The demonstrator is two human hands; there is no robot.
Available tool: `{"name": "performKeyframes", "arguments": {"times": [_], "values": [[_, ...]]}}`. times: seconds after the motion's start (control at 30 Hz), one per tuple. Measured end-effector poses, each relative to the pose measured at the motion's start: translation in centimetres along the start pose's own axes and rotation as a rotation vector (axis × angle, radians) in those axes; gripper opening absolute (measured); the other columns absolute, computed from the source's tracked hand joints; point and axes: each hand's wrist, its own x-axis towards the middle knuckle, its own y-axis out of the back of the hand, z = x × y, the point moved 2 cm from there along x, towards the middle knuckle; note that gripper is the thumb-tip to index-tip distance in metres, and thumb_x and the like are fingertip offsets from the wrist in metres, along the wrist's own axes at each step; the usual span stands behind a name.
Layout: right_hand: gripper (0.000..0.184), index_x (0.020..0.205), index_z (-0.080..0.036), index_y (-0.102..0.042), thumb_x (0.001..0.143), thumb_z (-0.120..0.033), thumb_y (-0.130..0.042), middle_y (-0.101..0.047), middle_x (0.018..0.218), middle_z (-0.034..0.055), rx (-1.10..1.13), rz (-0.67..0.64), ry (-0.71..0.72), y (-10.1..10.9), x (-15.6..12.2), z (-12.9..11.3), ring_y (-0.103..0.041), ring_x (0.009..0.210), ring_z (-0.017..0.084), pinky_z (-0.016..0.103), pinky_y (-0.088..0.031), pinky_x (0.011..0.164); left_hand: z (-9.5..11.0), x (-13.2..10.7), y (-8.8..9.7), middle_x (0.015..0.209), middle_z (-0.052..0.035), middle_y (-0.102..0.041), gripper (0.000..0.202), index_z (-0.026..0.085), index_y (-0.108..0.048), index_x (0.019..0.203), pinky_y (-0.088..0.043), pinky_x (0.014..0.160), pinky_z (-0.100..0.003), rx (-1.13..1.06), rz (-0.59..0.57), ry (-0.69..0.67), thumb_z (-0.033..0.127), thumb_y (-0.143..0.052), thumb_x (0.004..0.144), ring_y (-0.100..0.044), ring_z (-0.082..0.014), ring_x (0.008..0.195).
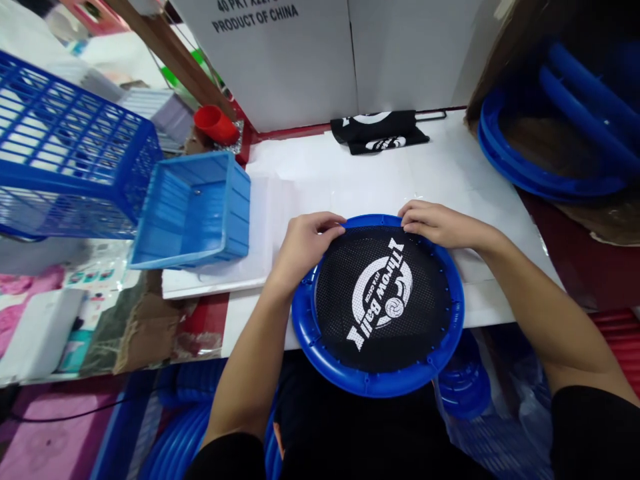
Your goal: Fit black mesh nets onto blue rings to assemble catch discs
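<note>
A round blue plastic ring (310, 333) lies on the white table's near edge, partly overhanging it. A black mesh net (360, 273) printed "Throw Ball" in white is stretched across it. My left hand (303, 247) pinches the net's far left edge against the rim, fingers curled. My right hand (437, 223) presses the net's far right edge at the rim, fingers bent together. Folded black nets (377, 130) with white print lie at the back of the table.
A small light-blue basket (193, 210) stands left of the ring, with a large dark-blue crate (65, 147) beyond it. A red cup (215, 123) sits behind. Stacked blue rings (540, 170) rest at the right. White cardboard boxes (320, 53) form the back wall.
</note>
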Motion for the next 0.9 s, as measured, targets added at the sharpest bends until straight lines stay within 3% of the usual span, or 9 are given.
{"name": "performKeyframes", "arguments": {"times": [0.17,0.27,0.47,0.6,0.77,0.9], "values": [[0.024,0.091,-0.024,-0.068,0.101,-0.040,-0.052,-0.067,0.124,0.0126,-0.005,-0.005,-0.022,-0.2,0.0,0.0,-0.065,0.114,0.030,0.053,-0.051,0.111,-0.4,0.4,0.3,0.084,-0.0048,-0.083,0.011,0.019,-0.081,0.094,-0.063,0.077,-0.034,-0.109,-0.053,0.033,0.022,-0.075,0.085,-0.076,-0.0182,0.075],[0.024,0.091,-0.025,-0.069,0.101,-0.040,-0.053,-0.067,0.125,0.0124,0.000,0.002,-0.037,-0.3,0.0,0.1,-0.065,0.114,0.030,0.054,-0.051,0.112,-0.4,0.6,0.5,0.086,-0.0049,-0.083,0.014,0.019,-0.081,0.099,-0.062,0.079,-0.034,-0.071,-0.089,-0.027,0.022,-0.074,0.087,-0.076,-0.0181,0.078],[0.023,0.089,-0.025,-0.070,0.098,-0.039,-0.055,-0.069,0.124,0.0121,-0.002,0.022,-0.045,-0.5,0.2,0.2,-0.066,0.113,0.030,0.053,-0.052,0.111,0.4,-0.3,-0.4,0.121,-0.0111,-0.078,0.015,0.020,-0.081,0.108,-0.062,0.098,-0.043,0.278,-0.230,-0.392,0.026,-0.074,0.096,-0.074,-0.0249,0.108],[0.021,0.089,-0.025,-0.072,0.098,-0.037,-0.056,-0.070,0.123,0.0114,-0.029,0.062,-0.045,-0.5,0.2,0.2,-0.067,0.112,0.030,0.053,-0.053,0.109,0.9,-1.2,-1.2,0.145,-0.0199,-0.064,0.025,0.015,-0.077,0.119,-0.055,0.113,-0.055,0.545,-0.336,-0.503,0.031,-0.073,0.100,-0.065,-0.0354,0.132],[0.016,0.092,-0.025,-0.073,0.098,-0.032,-0.060,-0.072,0.118,0.0100,-0.030,0.117,0.022,-0.4,-0.2,-0.4,-0.069,0.110,0.029,0.051,-0.056,0.105,1.1,-1.6,-1.2,0.147,-0.0208,-0.059,0.029,0.015,-0.073,0.111,-0.055,0.113,-0.058,0.604,-0.397,-0.472,0.038,-0.079,0.096,-0.063,-0.0389,0.131],[0.019,0.111,-0.028,-0.077,0.103,-0.030,-0.059,-0.068,0.143,0.0101,-0.059,0.263,0.150,-1.0,-0.4,-1.9,-0.062,0.135,0.032,0.057,-0.049,0.118,0.8,-1.4,-0.9,0.148,-0.0198,-0.055,0.027,0.014,-0.071,0.112,-0.055,0.115,-0.054,0.500,-0.385,-0.372,0.035,-0.077,0.096,-0.064,-0.0350,0.129]]}}
